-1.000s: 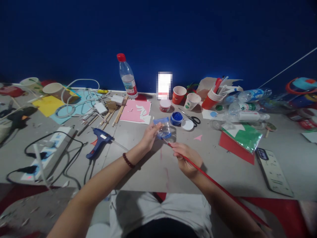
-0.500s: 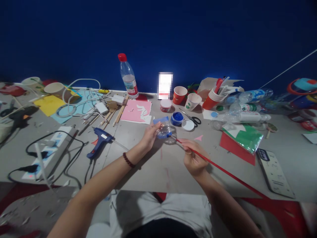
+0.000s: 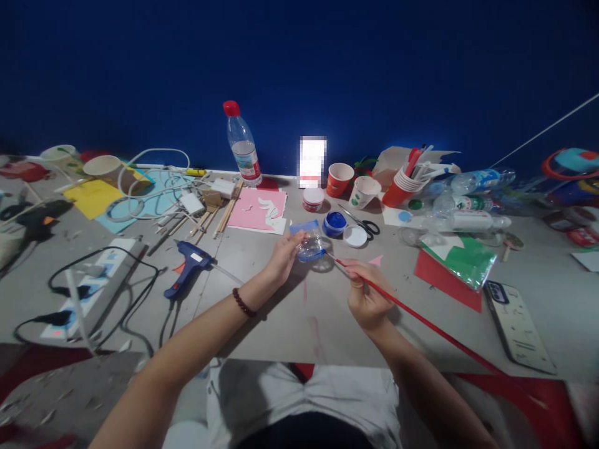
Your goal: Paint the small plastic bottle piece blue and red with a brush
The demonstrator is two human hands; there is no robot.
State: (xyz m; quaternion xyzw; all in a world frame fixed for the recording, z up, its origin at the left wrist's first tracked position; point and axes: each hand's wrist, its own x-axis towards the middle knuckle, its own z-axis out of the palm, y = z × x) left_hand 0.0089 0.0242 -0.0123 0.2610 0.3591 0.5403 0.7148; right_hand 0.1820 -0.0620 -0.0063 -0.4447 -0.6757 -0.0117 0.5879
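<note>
My left hand [image 3: 284, 254] grips a clear plastic piece [image 3: 309, 242] with blue paint along its top and lower edges. Fingers of my right hand [image 3: 367, 292] are closed around a long red paintbrush [image 3: 412, 313], whose tip touches the blue lower edge at the right. Just behind the plastic piece stands an open jar of blue paint [image 3: 335, 222], with a white lid [image 3: 355, 236] lying beside it. The thumb of my left hand rests on the upper side of the plastic.
Scissors [image 3: 370, 228] lie near paper cups [image 3: 364, 192]. A tall bottle [image 3: 245, 156] stands behind pink paper [image 3: 248, 212]. At left are a glue gun [image 3: 189, 265] and a power strip [image 3: 100, 293]; at right, green sheets [image 3: 472, 259] and a phone [image 3: 519, 330].
The brush tip and my right hand have shifted very slightly, and the plastic piece has turned a little. More of its lower edge shows blue.
</note>
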